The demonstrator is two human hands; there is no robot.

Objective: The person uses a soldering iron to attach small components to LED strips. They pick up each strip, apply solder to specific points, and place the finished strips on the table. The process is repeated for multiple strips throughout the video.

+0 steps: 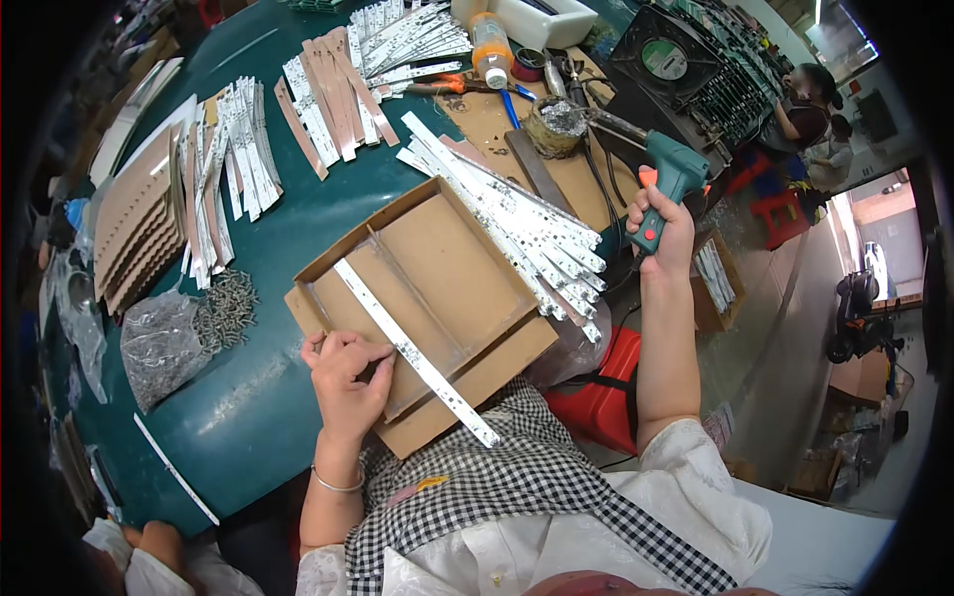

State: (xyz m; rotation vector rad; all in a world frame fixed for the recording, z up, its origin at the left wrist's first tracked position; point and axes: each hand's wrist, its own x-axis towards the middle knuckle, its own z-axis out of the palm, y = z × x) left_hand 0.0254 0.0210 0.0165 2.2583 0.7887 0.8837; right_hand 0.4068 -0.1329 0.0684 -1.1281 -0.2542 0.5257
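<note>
One green gun-shaped tool (678, 167) is clamped in the right hand (663, 226), two o'clock. Left hand (348, 379), eight o'clock, meets a white strip (418, 361); pinch unclear.

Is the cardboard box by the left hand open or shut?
Open: the cardboard box has no lid over it, and its inside shows.

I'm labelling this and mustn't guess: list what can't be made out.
Head view:
- Green tool: handle partly covered by the right hand.
- Cardboard box: left edge partly hidden by the left hand.
- White strip: markings too small.
- Clear plastic bag: contents blurred through its film.
- Co-worker's sleeve: cut off by the lower edge.
</note>
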